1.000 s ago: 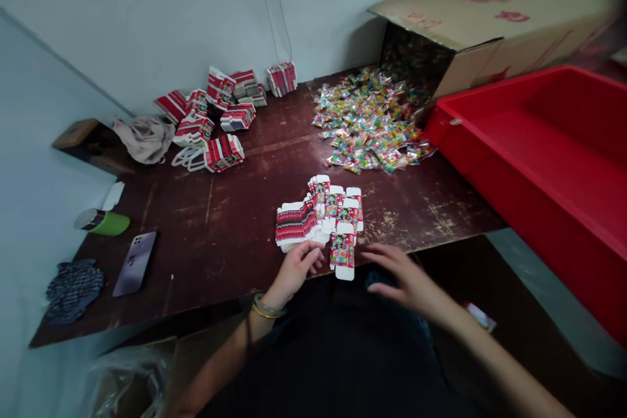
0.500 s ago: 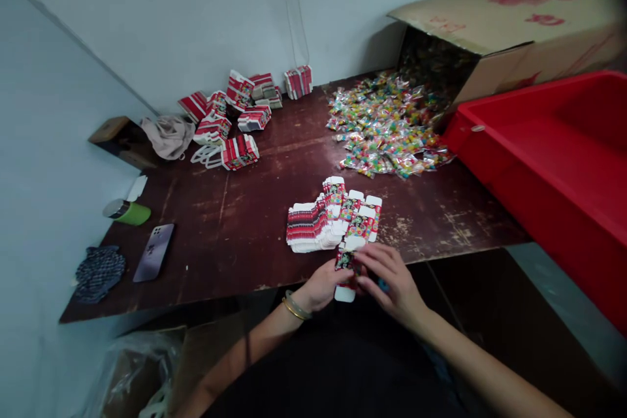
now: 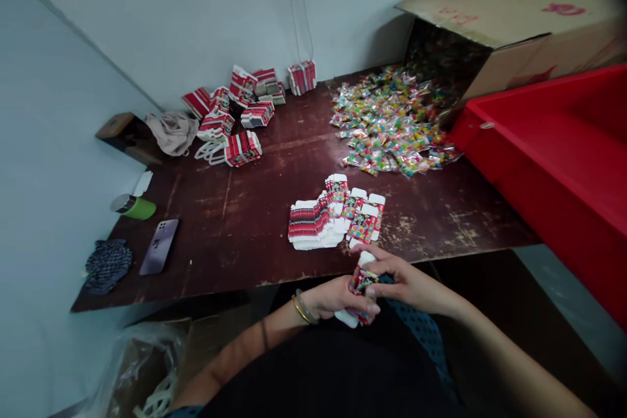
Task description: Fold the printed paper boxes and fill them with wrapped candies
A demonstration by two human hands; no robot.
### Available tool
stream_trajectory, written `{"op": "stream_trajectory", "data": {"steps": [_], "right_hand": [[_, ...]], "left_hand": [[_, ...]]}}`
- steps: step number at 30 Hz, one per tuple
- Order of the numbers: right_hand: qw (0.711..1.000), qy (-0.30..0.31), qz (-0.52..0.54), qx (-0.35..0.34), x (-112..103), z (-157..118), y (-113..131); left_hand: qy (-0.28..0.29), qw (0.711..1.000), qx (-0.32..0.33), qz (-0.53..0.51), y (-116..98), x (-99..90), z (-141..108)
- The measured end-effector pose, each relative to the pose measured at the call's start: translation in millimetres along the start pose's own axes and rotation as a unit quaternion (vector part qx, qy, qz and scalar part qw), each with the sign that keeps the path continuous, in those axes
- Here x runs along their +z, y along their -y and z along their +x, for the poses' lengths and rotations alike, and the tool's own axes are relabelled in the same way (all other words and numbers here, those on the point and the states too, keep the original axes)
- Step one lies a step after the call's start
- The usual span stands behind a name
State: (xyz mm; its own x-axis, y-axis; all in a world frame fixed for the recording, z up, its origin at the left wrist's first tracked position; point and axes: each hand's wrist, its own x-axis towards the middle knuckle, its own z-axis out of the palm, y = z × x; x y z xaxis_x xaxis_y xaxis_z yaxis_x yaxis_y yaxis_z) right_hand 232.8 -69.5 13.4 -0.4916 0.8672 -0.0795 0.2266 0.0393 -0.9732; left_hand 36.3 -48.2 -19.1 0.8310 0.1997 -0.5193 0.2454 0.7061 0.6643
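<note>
A small red printed carton [image 3: 361,279] with white flaps is held between both hands, just off the table's front edge. My left hand [image 3: 343,298] wraps round its lower part, the thumb across the front. My right hand [image 3: 392,277] grips its upper right side with thumb and fingers. Beyond the hands, a fanned stack of flat cartons [image 3: 311,225] lies on the table, and a few loose flat cartons [image 3: 361,225] overlap at its right end.
Candy packets [image 3: 386,124] are heaped before an open cardboard box [image 3: 519,6]. A red tray [image 3: 548,157] stands at the right. Banded carton bundles [image 3: 242,148] lie at the back left. A phone [image 3: 160,247], green cup [image 3: 140,208] and dark cloth [image 3: 108,266] are at the left.
The held carton has moved down and right, away from the loose cartons, and now tilts. My left hand reaches further round it, and my right hand has closed on its upper side.
</note>
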Motion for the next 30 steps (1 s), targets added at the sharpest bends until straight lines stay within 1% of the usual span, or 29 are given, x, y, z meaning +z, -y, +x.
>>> {"op": "stream_trajectory", "data": {"steps": [2, 3, 4, 6, 9, 10, 12, 14, 15, 17, 19, 21, 24, 27, 28, 30], "right_hand": [[0.998, -0.055, -0.005, 0.004, 7.4, -0.2, -5.0], [0.997, -0.075, -0.006, 0.011, 13.4, -0.6, -8.9], [0.996, -0.087, -0.006, 0.020, 20.1, -1.4, -13.1], [0.995, -0.098, -0.011, 0.032, 33.1, -4.4, -20.7], [0.991, -0.124, -0.015, 0.040, 45.2, -10.4, -26.8], [0.989, -0.138, -0.008, 0.044, 46.7, -12.3, -27.4], [0.982, -0.181, 0.019, 0.058, 47.3, -15.3, -27.7], [0.968, -0.227, 0.076, 0.077, 46.8, -17.4, -28.2], [0.959, -0.240, 0.120, 0.087, 46.8, -18.4, -28.9], [0.935, -0.235, 0.238, 0.116, 47.7, -20.4, -31.4], [0.897, -0.199, 0.365, 0.154, 49.0, -22.4, -34.6], [0.860, -0.163, 0.448, 0.181, 49.7, -24.1, -37.2], [0.835, -0.130, 0.500, 0.189, 49.0, -24.7, -39.2], [0.811, -0.121, 0.533, 0.208, 49.2, -23.8, -40.4], [0.806, -0.121, 0.537, 0.215, 50.1, -23.4, -41.0], [0.806, -0.112, 0.534, 0.232, 53.1, -22.7, -42.0]], "left_hand": [[-0.093, 0.995, 0.045, 0.011, 6.7, -0.5, 2.1], [-0.124, 0.989, 0.068, 0.030, 10.4, -0.6, 2.8], [-0.142, 0.984, 0.086, 0.057, 13.9, -0.7, 3.2], [-0.151, 0.978, 0.101, 0.104, 19.4, -1.0, 2.9], [-0.136, 0.984, 0.079, 0.082, 22.5, -0.5, 1.6], [-0.143, 0.984, 0.081, 0.074, 22.0, 0.1, 1.0], [-0.191, 0.970, 0.122, 0.085, 19.5, 1.9, -0.9], [-0.254, 0.940, 0.195, 0.117, 16.2, 3.9, -4.6], [-0.273, 0.926, 0.224, 0.134, 14.9, 4.9, -7.0], [-0.275, 0.912, 0.248, 0.179, 14.2, 6.5, -12.3], [-0.261, 0.902, 0.243, 0.243, 16.2, 7.2, -16.5], [-0.261, 0.890, 0.235, 0.293, 20.6, 7.2, -18.4], [-0.274, 0.870, 0.229, 0.341, 28.5, 5.9, -18.6], [-0.275, 0.856, 0.225, 0.376, 34.6, 4.2, -20.0], [-0.274, 0.853, 0.228, 0.380, 36.0, 3.8, -21.3], [-0.271, 0.852, 0.247, 0.374, 38.1, 3.7, -24.8]]}}
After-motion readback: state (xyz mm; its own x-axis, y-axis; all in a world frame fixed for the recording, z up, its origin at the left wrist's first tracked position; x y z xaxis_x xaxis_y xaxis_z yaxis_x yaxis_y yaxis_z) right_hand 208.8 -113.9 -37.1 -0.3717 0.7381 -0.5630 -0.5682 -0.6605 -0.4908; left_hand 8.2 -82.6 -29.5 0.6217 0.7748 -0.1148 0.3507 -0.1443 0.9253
